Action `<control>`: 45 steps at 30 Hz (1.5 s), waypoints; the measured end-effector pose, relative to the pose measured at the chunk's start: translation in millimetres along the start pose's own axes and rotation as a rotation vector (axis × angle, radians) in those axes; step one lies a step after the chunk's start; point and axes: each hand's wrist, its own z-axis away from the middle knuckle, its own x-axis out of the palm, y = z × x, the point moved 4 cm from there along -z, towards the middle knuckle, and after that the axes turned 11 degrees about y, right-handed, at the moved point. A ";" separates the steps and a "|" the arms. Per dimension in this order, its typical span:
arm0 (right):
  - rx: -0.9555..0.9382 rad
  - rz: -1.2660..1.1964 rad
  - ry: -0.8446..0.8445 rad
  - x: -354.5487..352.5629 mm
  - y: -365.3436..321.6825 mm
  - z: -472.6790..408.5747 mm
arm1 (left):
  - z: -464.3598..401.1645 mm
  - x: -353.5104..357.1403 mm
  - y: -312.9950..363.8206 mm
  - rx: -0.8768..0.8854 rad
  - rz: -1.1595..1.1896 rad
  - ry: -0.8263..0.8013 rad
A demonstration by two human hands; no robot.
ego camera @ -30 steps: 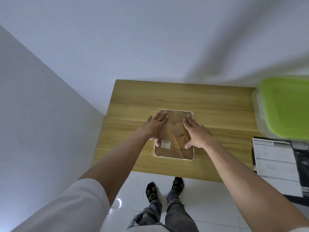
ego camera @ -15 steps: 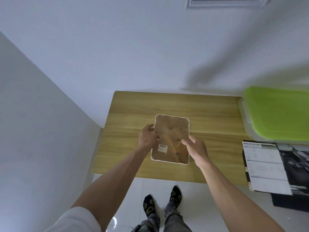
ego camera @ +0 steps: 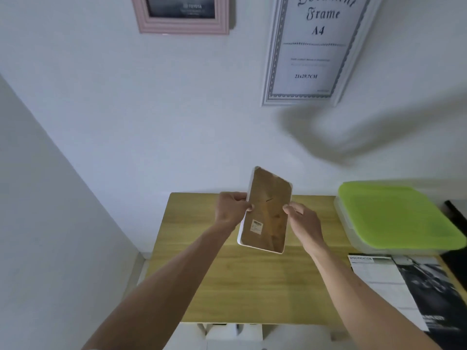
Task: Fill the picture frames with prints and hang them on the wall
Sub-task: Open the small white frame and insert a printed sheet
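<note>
I hold the frame (ego camera: pixel 265 210) by its side edges, left hand (ego camera: pixel 231 208) and right hand (ego camera: pixel 304 221) fingers clamped on it. It looks light and stiff; its front is probably fragile, so edges are the safest hold.

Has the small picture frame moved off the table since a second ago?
Yes. The picture frame was lying flat on the table; now both hands hold it lifted and tilted toward the wall.
</note>
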 end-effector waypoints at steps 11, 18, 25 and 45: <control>-0.250 -0.086 0.196 -19.5 -152.0 9.5 | 43.2 17.1 89.0 0.545 -0.161 0.063; -0.230 -0.311 0.197 -73.8 -148.2 -11.1 | 46.4 21.9 124.4 0.728 -0.335 0.075; -0.258 -0.526 0.166 -143.0 -156.8 -45.5 | -5.3 24.0 172.5 0.675 -0.255 0.169; -0.685 -0.340 0.162 -407.3 -237.2 -216.6 | 3.9 238.1 412.8 0.769 0.181 0.010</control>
